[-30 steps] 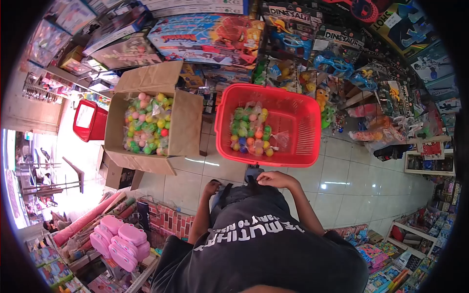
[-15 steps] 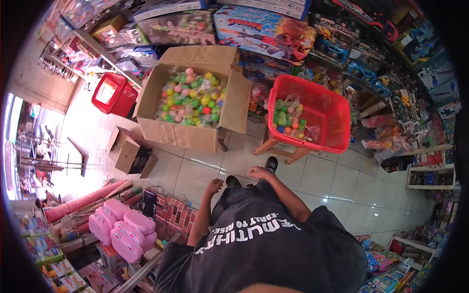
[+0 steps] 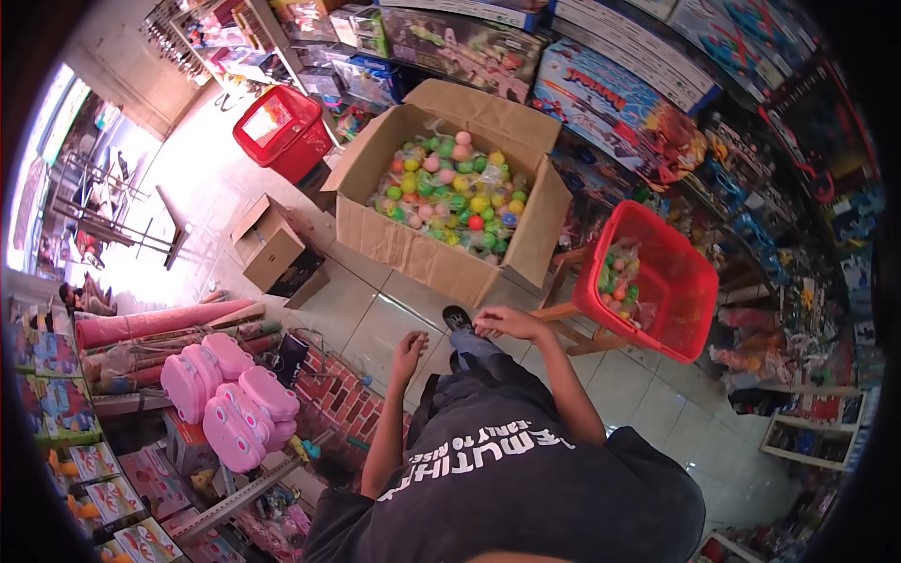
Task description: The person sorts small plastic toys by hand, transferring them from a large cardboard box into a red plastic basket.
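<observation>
My left hand hangs in the air over the tiled floor, its fingers loosely bent and apart, with nothing in it. Ahead and to the right, my right hand hovers above my forward shoe, fingers slack and nothing held. Just beyond both hands stands an open cardboard box, filled with colourful plastic balls, several of them in clear bags. To the right, a red plastic basket rests on a wooden stool. Bagged balls lie along its left side. Neither hand touches the box or the basket.
A smaller cardboard box and a red bin stand on the floor at left. Pink cases and rolled sheets are near my left side. Boxed toys line the back shelves.
My view has turned, so the cardboard box and basket appear shifted right and nearer. One foot has stepped toward the box. Both hands remain empty, with my right hand reaching slightly further forward.
</observation>
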`<state>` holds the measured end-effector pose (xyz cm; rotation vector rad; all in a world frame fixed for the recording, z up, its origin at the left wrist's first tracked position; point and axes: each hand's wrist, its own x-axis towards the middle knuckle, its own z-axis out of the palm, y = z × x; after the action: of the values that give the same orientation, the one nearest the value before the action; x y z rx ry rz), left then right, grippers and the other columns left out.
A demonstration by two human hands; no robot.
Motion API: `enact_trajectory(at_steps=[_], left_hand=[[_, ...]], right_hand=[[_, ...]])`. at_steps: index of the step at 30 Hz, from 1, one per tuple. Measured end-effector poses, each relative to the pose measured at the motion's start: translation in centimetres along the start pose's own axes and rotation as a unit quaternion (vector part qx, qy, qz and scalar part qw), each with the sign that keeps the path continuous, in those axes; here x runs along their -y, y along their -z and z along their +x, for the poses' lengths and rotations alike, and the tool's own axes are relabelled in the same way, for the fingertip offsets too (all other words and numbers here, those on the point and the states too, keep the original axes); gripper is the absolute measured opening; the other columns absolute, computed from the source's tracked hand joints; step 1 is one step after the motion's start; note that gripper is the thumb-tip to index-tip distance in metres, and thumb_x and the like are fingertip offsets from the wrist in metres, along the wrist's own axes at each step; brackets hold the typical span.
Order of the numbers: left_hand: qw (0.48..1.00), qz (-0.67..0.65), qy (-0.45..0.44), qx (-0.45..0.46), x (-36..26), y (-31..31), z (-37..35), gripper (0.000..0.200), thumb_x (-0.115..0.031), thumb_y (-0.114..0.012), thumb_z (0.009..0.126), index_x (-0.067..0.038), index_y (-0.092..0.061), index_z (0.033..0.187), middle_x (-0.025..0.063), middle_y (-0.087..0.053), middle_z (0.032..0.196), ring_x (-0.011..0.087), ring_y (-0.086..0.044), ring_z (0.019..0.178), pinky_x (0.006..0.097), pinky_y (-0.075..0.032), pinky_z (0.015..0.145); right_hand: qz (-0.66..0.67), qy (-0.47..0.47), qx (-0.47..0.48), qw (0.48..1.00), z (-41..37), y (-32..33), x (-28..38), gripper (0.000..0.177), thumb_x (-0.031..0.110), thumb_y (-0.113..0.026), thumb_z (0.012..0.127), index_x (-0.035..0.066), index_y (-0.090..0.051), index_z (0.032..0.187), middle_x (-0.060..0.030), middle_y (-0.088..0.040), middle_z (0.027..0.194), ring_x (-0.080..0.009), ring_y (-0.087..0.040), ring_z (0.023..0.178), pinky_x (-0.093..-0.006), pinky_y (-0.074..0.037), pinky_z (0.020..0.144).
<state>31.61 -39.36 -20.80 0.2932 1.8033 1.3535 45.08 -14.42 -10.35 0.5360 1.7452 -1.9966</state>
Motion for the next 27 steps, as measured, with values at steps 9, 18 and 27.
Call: enact_trajectory(at_steps=[9,18,27], left_hand=[[0.963,0.030,-0.260,-0.068,-18.2,0.3,6.8,0.018,-0.011,-0.051,0.089,0.002,-0.057,0.101,0.0106,-0.064,0.087,0.0147,-0.061,0.079,0.0278,-0.047,0.071],[0.934,0.243,-0.259,0.018,-27.3,2.3,17.4,0.020,-0.013,-0.053,0.086,-0.001,-0.056,0.101,0.0166,-0.062,0.091,0.0313,-0.060,0.085,0.0358,-0.045,0.074],[0.916,0.348,-0.188,0.066,-25.2,3.6,25.3,0.028,-0.015,-0.053,0.081,-0.003,-0.051,0.106,0.0218,-0.060,0.093,0.0386,-0.056,0.090,0.0438,-0.045,0.076]], right_hand=[[0.059,0.148,-0.138,0.977,7.9,5.9,10.1,0.021,0.022,-0.055,0.088,0.003,-0.054,0.098,-0.0018,-0.057,0.083,-0.0100,-0.055,0.077,-0.0249,-0.045,0.068],[-0.110,0.168,-0.260,0.945,17.5,9.6,12.5,0.047,0.018,-0.060,0.084,0.008,-0.041,0.126,-0.0072,-0.058,0.087,-0.0123,-0.057,0.072,-0.0274,-0.046,0.065],[-0.259,0.135,-0.323,0.900,23.4,10.3,12.1,0.049,0.016,-0.060,0.079,0.005,-0.039,0.122,-0.0186,-0.060,0.078,-0.0345,-0.061,0.073,-0.0431,-0.046,0.062]])
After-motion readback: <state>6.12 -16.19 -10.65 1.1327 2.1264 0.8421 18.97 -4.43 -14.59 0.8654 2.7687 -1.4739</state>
